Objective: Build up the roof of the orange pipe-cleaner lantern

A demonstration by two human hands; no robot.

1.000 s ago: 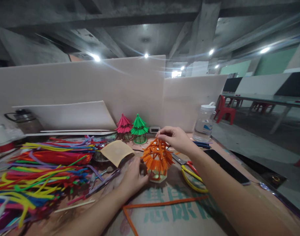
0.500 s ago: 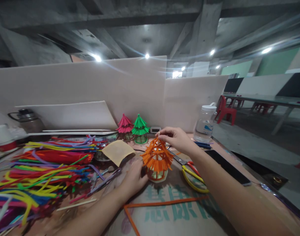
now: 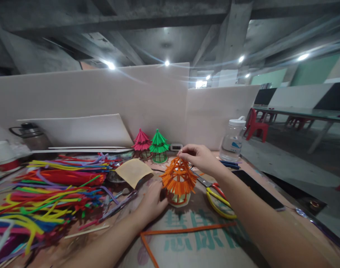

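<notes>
A small orange pipe-cleaner pavilion (image 3: 179,180) stands on the board in front of me, its two-tiered fringed roof over an open frame and pale base. My left hand (image 3: 153,199) is closed against its lower left side, thumb toward the base; the far fingertips are hidden. At the roof's peak, my right hand (image 3: 196,158) pinches the tip between thumb and forefinger. A bent orange pipe cleaner (image 3: 186,229) lies nearer to me. To the right of the pavilion rest scissors (image 3: 220,204) with yellow and red handles.
Pink (image 3: 141,143) and green (image 3: 159,145) pavilions stand behind. Colourful pipe cleaners (image 3: 47,197) cover the left side, near a square of sandpaper (image 3: 134,172). A phone (image 3: 257,190) and water bottle (image 3: 232,139) are on the right; a white panel (image 3: 89,93) stands behind.
My right fingers have closed slightly lower at the peak, and the pale tip between them shows less. The pavilion and my left hand stay almost still.
</notes>
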